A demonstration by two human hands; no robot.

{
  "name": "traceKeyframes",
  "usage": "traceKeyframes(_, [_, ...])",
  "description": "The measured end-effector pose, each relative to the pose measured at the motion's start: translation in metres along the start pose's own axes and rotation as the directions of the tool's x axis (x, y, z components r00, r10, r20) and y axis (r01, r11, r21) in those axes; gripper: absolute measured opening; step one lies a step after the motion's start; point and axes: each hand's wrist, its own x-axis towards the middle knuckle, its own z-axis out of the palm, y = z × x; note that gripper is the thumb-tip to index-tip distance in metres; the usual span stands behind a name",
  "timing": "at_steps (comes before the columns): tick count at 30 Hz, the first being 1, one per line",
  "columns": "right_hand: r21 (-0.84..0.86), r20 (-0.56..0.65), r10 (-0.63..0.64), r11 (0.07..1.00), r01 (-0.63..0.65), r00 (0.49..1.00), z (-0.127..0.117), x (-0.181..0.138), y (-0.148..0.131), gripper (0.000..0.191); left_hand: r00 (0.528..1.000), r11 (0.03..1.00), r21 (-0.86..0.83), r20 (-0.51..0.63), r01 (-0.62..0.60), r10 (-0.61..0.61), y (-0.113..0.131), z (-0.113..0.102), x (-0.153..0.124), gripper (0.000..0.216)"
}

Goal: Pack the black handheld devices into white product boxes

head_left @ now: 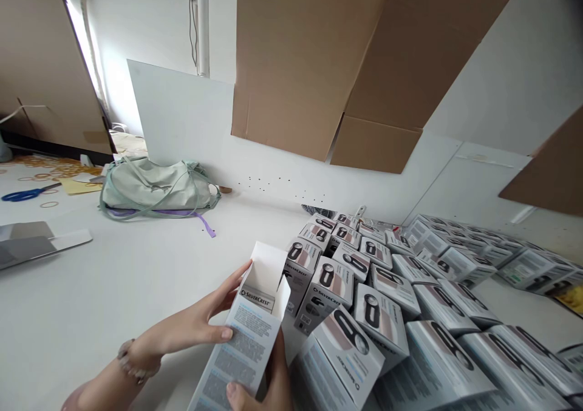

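A tall printed carton (243, 353) is held between my two hands, tilted, with its top flaps raised. Just inside its mouth shows a grey edge (257, 298) lettered SILVERCREST; I cannot make out whether it is a booklet or something else. My left hand (204, 320) grips the carton's left side near the top, thumb on the printed face and fingers behind. Lower down, my right hand (268, 383) wraps round the right side, its thumb on the front. Closed SilverCrest cartons (330, 283) stand in rows right beside it.
Further right stand more cartons (471, 265). A pale green bag (157, 186) with a purple strap lies at the back left. Blue-handled scissors (25, 195), rubber bands and a flat cardboard piece (40, 244) are at far left. Brown cardboard (310, 53) hangs over the white back panel.
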Motion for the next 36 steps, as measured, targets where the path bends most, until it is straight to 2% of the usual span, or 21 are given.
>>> traceKeyframes(12, [-0.041,-0.007,0.044,0.998,-0.045,0.999,-0.003,0.000,0.000,0.101,1.000,1.000,0.002,0.007,0.005,-0.005,0.001,0.001,0.000,0.101])
traceKeyframes(20, [-0.037,0.006,0.017,0.999,-0.017,1.000,-0.003,0.001,-0.001,0.099,1.000,1.000,0.021,-0.002,0.008,-0.008,0.001,0.000,0.000,0.104])
traceKeyframes(23, [-0.056,-0.025,0.008,0.998,-0.010,1.000,-0.002,-0.001,-0.001,0.098,0.999,0.999,0.000,-0.013,0.050,-0.050,-0.004,-0.001,-0.002,0.109])
traceKeyframes(25, [-0.069,-0.041,-0.002,0.998,0.000,0.999,-0.001,-0.002,-0.002,0.097,0.992,0.993,-0.027,-0.054,0.117,-0.118,-0.004,-0.001,-0.004,0.102])
traceKeyframes(28, [-0.100,-0.042,-0.018,0.995,0.014,0.999,0.003,-0.003,-0.006,0.097,0.962,0.981,-0.038,-0.195,0.189,-0.193,0.001,0.001,-0.002,0.080])
traceKeyframes(30, [-0.116,-0.050,-0.001,0.993,-0.004,0.999,0.006,-0.003,-0.009,0.099,0.938,0.979,-0.015,-0.285,0.204,-0.200,0.005,0.001,0.002,0.070])
traceKeyframes(32, [-0.113,-0.065,0.024,0.993,-0.032,0.998,0.009,-0.003,-0.011,0.100,0.923,0.976,-0.005,-0.326,0.217,-0.207,0.006,0.002,0.008,0.062])
traceKeyframes(36, [-0.090,-0.090,0.049,0.994,-0.057,0.995,0.013,-0.003,-0.011,0.102,0.885,0.980,-0.026,-0.425,0.195,-0.187,-0.010,0.000,0.021,0.051])
